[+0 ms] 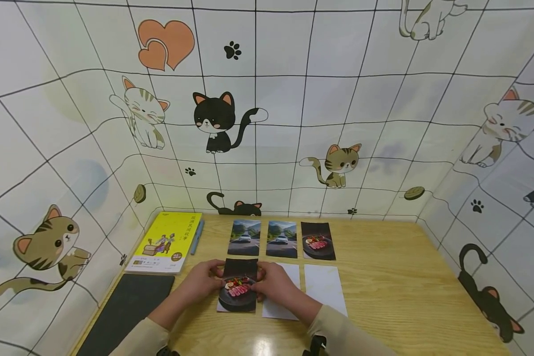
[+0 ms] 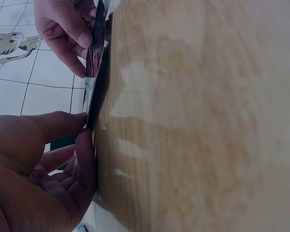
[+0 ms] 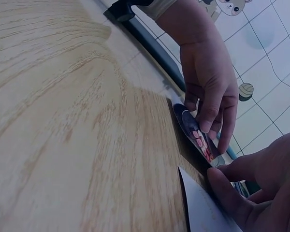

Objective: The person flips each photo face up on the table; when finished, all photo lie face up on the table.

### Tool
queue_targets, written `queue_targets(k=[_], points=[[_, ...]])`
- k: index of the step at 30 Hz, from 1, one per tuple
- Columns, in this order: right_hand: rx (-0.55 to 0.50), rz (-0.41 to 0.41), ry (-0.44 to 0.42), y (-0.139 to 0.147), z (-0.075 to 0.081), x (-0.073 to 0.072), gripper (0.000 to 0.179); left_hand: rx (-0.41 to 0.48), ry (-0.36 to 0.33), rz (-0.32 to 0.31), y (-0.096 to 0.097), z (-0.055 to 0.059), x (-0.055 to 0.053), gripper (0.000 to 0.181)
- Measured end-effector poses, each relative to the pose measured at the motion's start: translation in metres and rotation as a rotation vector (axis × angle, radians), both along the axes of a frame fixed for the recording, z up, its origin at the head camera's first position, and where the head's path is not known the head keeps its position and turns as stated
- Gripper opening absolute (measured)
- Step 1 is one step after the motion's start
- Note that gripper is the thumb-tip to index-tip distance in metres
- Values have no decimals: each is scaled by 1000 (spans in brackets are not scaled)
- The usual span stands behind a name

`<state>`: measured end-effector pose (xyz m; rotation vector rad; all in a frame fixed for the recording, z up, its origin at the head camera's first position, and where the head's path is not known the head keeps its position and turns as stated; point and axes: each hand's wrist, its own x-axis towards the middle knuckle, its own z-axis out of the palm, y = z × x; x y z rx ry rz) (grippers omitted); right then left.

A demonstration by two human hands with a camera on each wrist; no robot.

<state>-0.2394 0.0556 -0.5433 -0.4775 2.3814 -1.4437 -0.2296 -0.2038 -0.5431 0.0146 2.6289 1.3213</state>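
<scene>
A photo card (image 1: 238,288) with sliced meat on a dark plate is at the front left of the card rows. My left hand (image 1: 202,282) pinches its left edge and my right hand (image 1: 277,284) pinches its right edge, thumbs on the picture side. In the left wrist view the card (image 2: 97,53) is seen nearly edge-on, slightly raised off the wood. Partly under my right hand and sleeve lies a white card (image 1: 281,310); a second white card (image 1: 325,287) is to its right. Behind are two car-on-road cards (image 1: 244,238) and another meat-plate card (image 1: 318,242).
A yellow book (image 1: 164,242) lies at the left with a blue pen (image 1: 197,237) along its side. In front of it is a dark flat pad (image 1: 126,311). A cat-patterned cloth (image 1: 276,99) encloses the wooden table (image 1: 396,287) at the back and sides.
</scene>
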Motion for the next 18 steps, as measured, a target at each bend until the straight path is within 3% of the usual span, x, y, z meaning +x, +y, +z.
queue_targets(k=[7,18], points=[[16,24,-7,0,1,-1,74,-23,3,-8,-1,-5,-2,57],[44,25,-14,-2,3,-3,73,-21,-3,1,0,1,1,58]])
